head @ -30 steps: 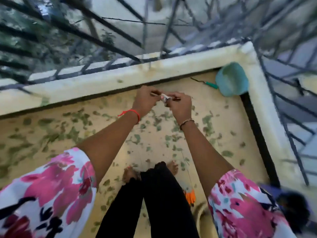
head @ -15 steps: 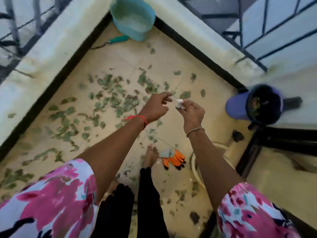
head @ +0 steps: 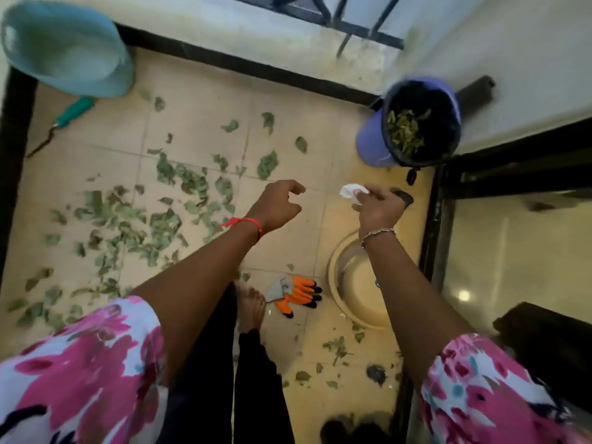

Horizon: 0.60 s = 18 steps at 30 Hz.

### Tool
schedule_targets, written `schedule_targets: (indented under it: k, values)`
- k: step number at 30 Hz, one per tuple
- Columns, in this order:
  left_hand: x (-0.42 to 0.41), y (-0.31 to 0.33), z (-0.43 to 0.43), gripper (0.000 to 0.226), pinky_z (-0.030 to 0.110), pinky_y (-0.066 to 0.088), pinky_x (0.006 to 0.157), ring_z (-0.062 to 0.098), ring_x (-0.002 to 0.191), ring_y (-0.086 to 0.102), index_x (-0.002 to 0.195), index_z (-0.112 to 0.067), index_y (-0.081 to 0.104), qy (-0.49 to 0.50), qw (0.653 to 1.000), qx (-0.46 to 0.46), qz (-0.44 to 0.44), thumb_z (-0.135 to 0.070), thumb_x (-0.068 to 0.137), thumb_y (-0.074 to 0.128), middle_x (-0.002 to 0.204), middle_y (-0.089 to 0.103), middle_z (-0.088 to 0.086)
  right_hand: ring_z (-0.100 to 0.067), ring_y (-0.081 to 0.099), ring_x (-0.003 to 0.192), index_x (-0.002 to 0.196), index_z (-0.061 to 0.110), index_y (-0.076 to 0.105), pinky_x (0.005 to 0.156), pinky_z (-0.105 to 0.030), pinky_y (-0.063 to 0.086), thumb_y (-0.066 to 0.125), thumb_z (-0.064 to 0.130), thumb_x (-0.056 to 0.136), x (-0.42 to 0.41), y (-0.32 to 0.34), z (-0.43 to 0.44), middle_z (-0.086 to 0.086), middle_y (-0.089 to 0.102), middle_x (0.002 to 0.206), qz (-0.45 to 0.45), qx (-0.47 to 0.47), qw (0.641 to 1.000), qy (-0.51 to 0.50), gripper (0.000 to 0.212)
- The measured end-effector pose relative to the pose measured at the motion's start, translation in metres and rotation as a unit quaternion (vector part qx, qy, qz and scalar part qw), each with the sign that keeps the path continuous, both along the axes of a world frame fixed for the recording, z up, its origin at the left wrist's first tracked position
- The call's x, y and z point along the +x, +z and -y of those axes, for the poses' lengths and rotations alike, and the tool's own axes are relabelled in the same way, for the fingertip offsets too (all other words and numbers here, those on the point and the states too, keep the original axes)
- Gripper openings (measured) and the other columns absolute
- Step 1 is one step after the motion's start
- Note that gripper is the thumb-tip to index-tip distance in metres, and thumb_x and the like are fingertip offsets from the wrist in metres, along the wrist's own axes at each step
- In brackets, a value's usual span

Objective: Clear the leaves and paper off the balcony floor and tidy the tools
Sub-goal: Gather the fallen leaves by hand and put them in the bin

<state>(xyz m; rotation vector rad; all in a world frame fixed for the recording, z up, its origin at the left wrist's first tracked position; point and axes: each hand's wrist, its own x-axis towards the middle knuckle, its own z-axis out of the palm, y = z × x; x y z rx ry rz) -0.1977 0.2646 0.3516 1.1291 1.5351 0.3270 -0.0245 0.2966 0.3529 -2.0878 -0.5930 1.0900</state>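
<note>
the hands are apart. the right hand (head: 379, 213) pinches a small crumpled paper (head: 350, 192) at its fingertips, and the wad pokes out toward 11 o'clock of the knuckles. the left hand (head: 278, 205) hangs at its 9 o'clock, fingers loosely curled round nothing. the paper is up off the floor (head: 198, 100) and not yet over anything.

what i'm watching for the drop: the bin (head: 371, 139), purple with a black liner and some leaves inside, lies at about 1 o'clock from the right hand, near but not under it. its mouth faces up and a little toward me. the right hand is plainly the nearer one, so i'd judge it carries the wad alone toward 1 o'clock until the paper is above the rim. the wad is a ball with no long axis to line up, so aim matters and turn does not.

most of the leaves (head: 166, 213) lie scattered at 9 o'clock of the left hand. the gloves (head: 294, 294) lie at 6 o'clock and a green-handled tool (head: 75, 110) far off at 10 o'clock, so the job looks early.
</note>
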Motion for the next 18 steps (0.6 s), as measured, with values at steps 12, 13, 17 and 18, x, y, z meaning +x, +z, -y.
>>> schedule_targets:
  k: [12,13,17,18]
  values:
    - [0.043,0.000,-0.133,0.040,0.026,0.035,0.097,0.023,0.127,0.042,0.128,-0.008,0.052,-0.160,0.985,0.036,-0.050,0.000,0.089,0.053,0.137,0.048,0.011,-0.025,0.060,0.085,0.100,-0.009,0.066,0.085,-0.040,0.053,0.066,-0.005,0.079,0.065,-0.023,-0.098,-0.012,0.061,0.088,0.088,0.010,0.991,-0.099,0.021]
    - [0.050,-0.001,-0.144,0.041,0.024,0.035,0.097,0.023,0.127,0.043,0.129,-0.007,0.052,-0.165,0.984,0.039,-0.051,0.000,0.089,0.053,0.137,0.047,0.011,-0.025,0.061,0.085,0.100,-0.007,0.067,0.086,-0.039,0.053,0.067,-0.003,0.078,0.071,-0.025,-0.108,-0.012,0.062,0.088,0.093,0.012,0.990,-0.103,0.022]
    - [0.087,-0.013,-0.183,0.040,0.023,0.035,0.094,0.023,0.126,0.044,0.128,-0.008,0.053,-0.171,0.982,0.055,-0.053,-0.003,0.089,0.055,0.136,0.048,0.011,-0.025,0.061,0.092,0.105,-0.004,0.067,0.078,-0.024,0.047,0.065,0.003,0.080,0.097,-0.038,-0.147,-0.014,0.065,0.103,0.133,0.020,0.989,-0.058,0.026]
    - [0.098,-0.018,-0.192,0.040,0.023,0.034,0.095,0.023,0.126,0.043,0.129,-0.008,0.053,-0.169,0.983,0.051,-0.051,-0.003,0.089,0.055,0.136,0.048,0.011,-0.026,0.062,0.096,0.106,-0.004,0.066,0.077,-0.021,0.046,0.065,0.004,0.081,0.105,-0.043,-0.157,-0.015,0.065,0.107,0.137,0.018,0.989,-0.046,0.026]
